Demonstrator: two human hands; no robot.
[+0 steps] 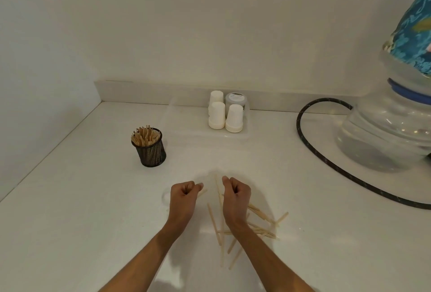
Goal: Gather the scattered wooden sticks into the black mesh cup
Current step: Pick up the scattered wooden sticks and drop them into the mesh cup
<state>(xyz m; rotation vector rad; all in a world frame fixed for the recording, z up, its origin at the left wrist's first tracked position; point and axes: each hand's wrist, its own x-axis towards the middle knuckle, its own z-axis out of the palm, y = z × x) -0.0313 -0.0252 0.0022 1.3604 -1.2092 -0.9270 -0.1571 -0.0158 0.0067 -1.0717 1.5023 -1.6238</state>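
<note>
The black mesh cup (151, 149) far left of the hands already holds many sticks, but loose wooden sticks (261, 218) lie under the curled right hand (235, 197), and the left hand (184, 197) pinches one.

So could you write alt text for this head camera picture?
Two hands, left and right, curl their fingers over loose wooden sticks on a white counter. A black mesh cup of sticks stands further back, to the left.

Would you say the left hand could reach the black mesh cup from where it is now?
Probably yes. The black mesh cup stands ahead and left of the left hand, with only bare counter between them. That hand seems to pinch a wooden stick.
</note>
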